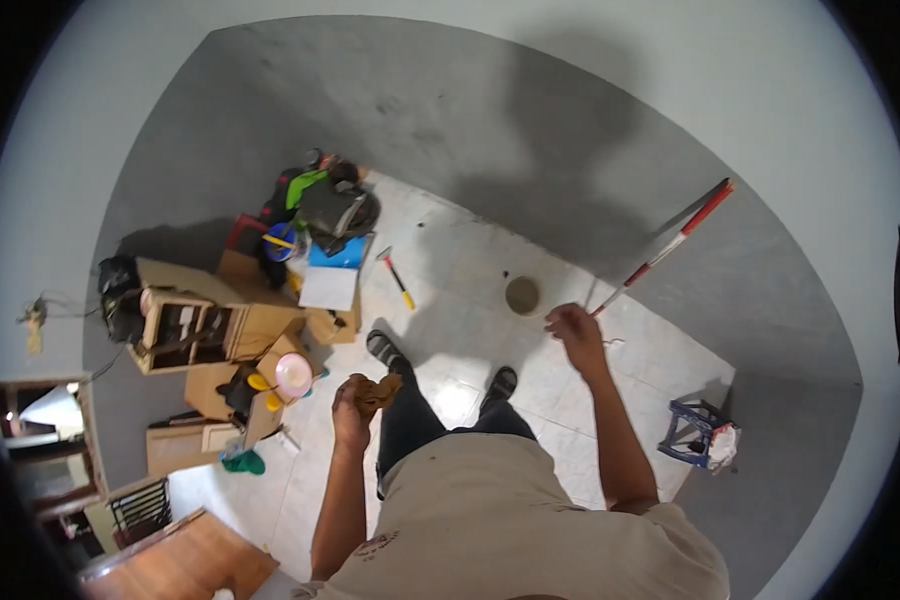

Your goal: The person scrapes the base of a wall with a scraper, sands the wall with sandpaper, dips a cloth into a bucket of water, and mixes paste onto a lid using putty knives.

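Observation:
My left hand [350,415] is closed around a crumpled brown cloth [375,393], held at waist height over the floor. My right hand [578,338] is raised in front of me, its fingers loosely bent and apart, with nothing visible in them. Just beyond it, a red and white striped pole [670,247] leans on the grey wall, and my hand overlaps the view of its lower end. A round bucket [522,295] with greyish contents stands on the tiles near the wall, a little left of my right hand.
A scraper with a yellow and red handle [400,280] lies on the floor. Bags [335,212], cardboard [210,390] and a wooden cabinet [190,330] crowd the left side. A dark blue stool [692,435] stands at the right wall. A wooden table [185,565] is at lower left.

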Motion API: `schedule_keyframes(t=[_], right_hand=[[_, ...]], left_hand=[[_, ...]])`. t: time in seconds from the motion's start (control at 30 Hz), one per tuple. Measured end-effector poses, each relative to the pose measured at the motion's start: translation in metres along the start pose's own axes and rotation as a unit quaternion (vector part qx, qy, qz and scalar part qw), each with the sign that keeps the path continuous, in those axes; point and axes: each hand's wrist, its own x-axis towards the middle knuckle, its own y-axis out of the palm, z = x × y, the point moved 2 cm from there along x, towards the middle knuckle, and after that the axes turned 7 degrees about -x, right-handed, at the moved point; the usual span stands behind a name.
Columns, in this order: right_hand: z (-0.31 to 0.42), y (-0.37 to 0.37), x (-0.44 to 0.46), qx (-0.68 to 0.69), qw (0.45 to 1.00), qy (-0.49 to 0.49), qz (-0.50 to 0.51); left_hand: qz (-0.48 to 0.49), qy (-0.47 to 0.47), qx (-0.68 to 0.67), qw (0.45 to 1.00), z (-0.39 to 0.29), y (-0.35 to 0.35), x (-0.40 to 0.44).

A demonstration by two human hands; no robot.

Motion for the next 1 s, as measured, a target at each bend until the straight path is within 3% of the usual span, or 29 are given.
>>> schedule_keyframes(t=[0.13, 0.17, 0.2, 0.23, 0.33, 0.4, 0.47, 0.53, 0.6, 0.63, 0.73, 0.8, 0.9, 0.93, 0.97, 1.0], right_hand=[[-0.002, 0.055, -0.004, -0.022, 0.997, 0.073, -0.032], [-0.009, 0.068, 0.001, -0.092, 0.994, 0.058, -0.028], [-0.018, 0.083, 0.001, -0.157, 0.986, 0.056, -0.021], [-0.022, 0.105, 0.004, -0.151, 0.985, 0.044, -0.065], [0.005, 0.168, 0.024, -0.184, 0.968, 0.144, -0.093], [-0.008, 0.217, 0.04, -0.217, 0.961, 0.164, -0.058], [-0.002, 0.262, 0.047, -0.37, 0.928, 0.024, 0.019], [-0.026, 0.293, 0.055, -0.354, 0.918, 0.107, 0.142], [-0.027, 0.304, 0.063, -0.306, 0.929, 0.136, 0.156], [-0.038, 0.309, 0.065, -0.308, 0.928, 0.14, 0.154], [-0.1, 0.301, 0.066, -0.241, 0.938, 0.222, 0.112], [-0.167, 0.287, 0.068, -0.248, 0.911, 0.319, 0.086], [-0.331, 0.269, 0.053, -0.238, 0.898, 0.37, 0.023], [-0.389, 0.257, 0.052, -0.149, 0.892, 0.425, 0.022], [-0.444, 0.243, 0.051, 0.098, 0.861, 0.497, -0.028], [-0.471, 0.229, 0.061, 0.094, 0.838, 0.532, -0.07]], left_hand=[[0.05, -0.075, 0.062, 0.994, -0.023, 0.006, 0.091], [0.087, -0.094, 0.08, 0.989, -0.021, 0.002, 0.124], [0.058, -0.106, 0.112, 0.986, -0.046, 0.03, 0.12], [0.073, -0.118, 0.142, 0.98, -0.054, 0.029, 0.146], [0.116, -0.14, 0.165, 0.969, -0.083, 0.037, 0.21], [0.155, -0.099, 0.194, 0.964, -0.085, 0.018, 0.268], [0.122, -0.098, 0.18, 0.971, -0.083, -0.002, 0.312], [0.074, -0.099, 0.165, 0.979, -0.069, -0.028, 0.348], [0.071, -0.152, 0.164, 0.972, -0.052, -0.051, 0.37], [0.128, -0.186, 0.124, 0.966, -0.037, -0.071, 0.38], [0.051, -0.188, 0.223, 0.955, -0.016, -0.084, 0.373], [0.058, -0.213, 0.236, 0.946, 0.007, -0.098, 0.369], [0.03, -0.218, 0.265, 0.939, 0.069, -0.131, 0.369], [0.034, -0.223, 0.279, 0.933, 0.09, -0.137, 0.367], [0.064, -0.221, 0.292, 0.928, 0.1, -0.128, 0.363], [0.093, -0.22, 0.305, 0.922, 0.108, -0.114, 0.358]])
